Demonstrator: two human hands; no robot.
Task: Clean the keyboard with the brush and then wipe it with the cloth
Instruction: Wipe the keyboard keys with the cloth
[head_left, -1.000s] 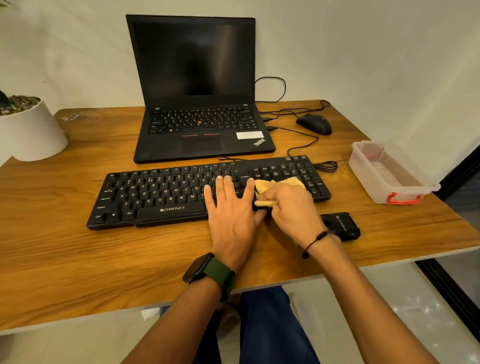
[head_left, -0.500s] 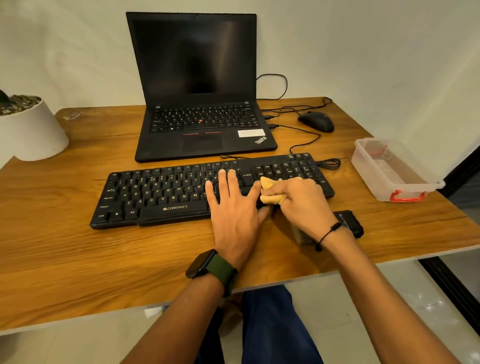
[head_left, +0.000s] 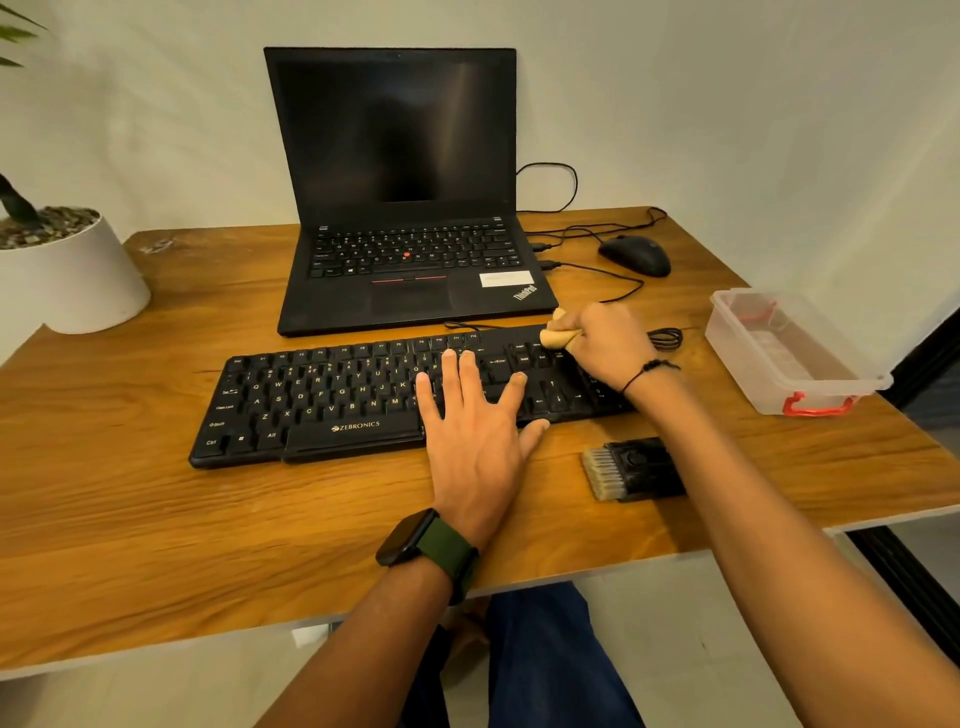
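With the left hand (head_left: 475, 434) laid flat steadying the keyboard (head_left: 332, 400), the right hand (head_left: 605, 345), its grip clamped on the bunched cloth (head_left: 556, 335), needed light, overlapping strokes along the key rows.

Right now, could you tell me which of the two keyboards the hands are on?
The separate keyboard nearer the person: the left hand lies flat on it, the right hand holds a cloth there. The laptop is untouched.

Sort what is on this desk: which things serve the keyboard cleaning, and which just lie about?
In use: keyboard, cloth gripped by right hand, left hand steadying the keys, brush.
Lying about: laptop, mouse, plastic box, plant pot.
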